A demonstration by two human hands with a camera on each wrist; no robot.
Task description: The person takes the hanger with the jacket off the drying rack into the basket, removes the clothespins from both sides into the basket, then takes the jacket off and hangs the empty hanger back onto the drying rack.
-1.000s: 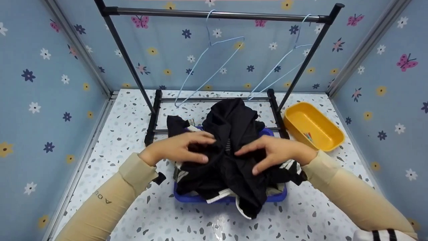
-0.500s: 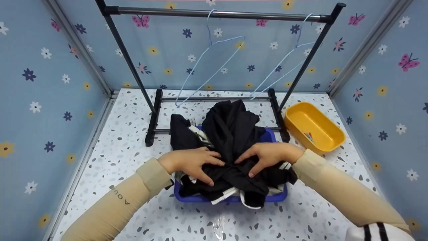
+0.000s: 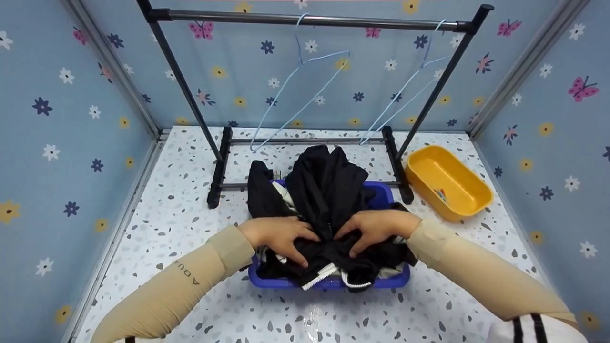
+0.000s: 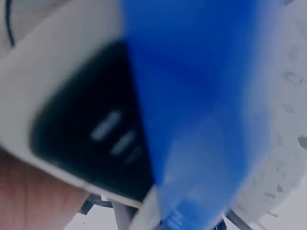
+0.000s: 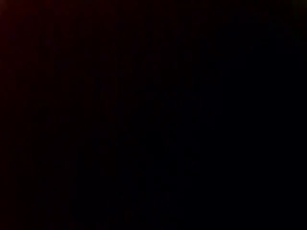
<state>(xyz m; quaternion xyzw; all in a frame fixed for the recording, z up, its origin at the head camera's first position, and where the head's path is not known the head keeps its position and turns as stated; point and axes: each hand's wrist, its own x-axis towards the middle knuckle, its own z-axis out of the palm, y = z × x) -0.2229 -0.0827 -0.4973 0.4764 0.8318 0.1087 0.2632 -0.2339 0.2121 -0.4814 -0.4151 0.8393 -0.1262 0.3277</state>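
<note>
A black zip-up jacket (image 3: 329,186) lies heaped in a blue basket (image 3: 329,284), its upper part standing up at the back and its white zip edges at the front. My left hand (image 3: 281,236) presses on the left of the heap, fingers extended and thumb spread. On the right, my right hand (image 3: 379,228) presses down in the same way, fingertips pointing toward the middle. Pale cloth (image 3: 286,196) shows beneath the black jacket. In the left wrist view the basket's blue wall (image 4: 192,96) is blurred and close. The right wrist view is almost wholly dark.
Behind the basket stands a black clothes rack (image 3: 314,20) with two blue wire hangers on its rail, one a hanger (image 3: 300,64) near the middle. A yellow tub (image 3: 448,183) with small coloured pegs (image 3: 441,194) sits at the right. Patterned walls (image 3: 71,143) enclose three sides.
Both hands have moved down toward the front of the basket, the left also rightward. The jacket is pushed lower, and its front end, which hung over the rim, has drawn back in.
</note>
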